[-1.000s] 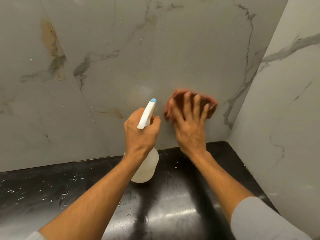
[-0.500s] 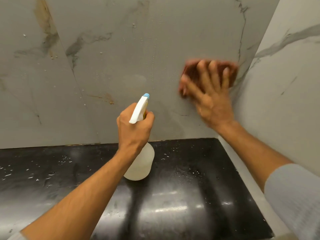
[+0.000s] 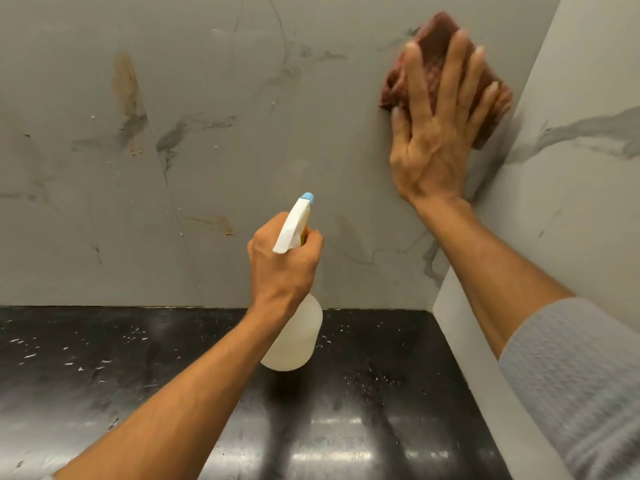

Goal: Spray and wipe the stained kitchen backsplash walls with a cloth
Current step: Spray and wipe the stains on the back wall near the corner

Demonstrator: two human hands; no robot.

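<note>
My right hand (image 3: 436,133) presses a reddish-brown cloth (image 3: 433,39) flat against the grey marble backsplash wall (image 3: 242,116), high up near the corner, fingers straight and spread. My left hand (image 3: 280,265) grips the neck of a white spray bottle (image 3: 294,337) with a blue nozzle tip, held upright above the counter and pointing at the wall. A brown streak stain (image 3: 126,84) runs down the wall at upper left. A smaller brown stain (image 3: 221,223) sits left of the bottle.
A glossy black countertop (image 3: 104,358) with scattered droplets runs below the wall. A second marble wall (image 3: 581,140) meets the back wall at the right corner, close to my right forearm.
My right hand has swept the cloth up and to the right along the wall, from just above the counter to high by the corner. My left hand has kept hold of the bottle.
</note>
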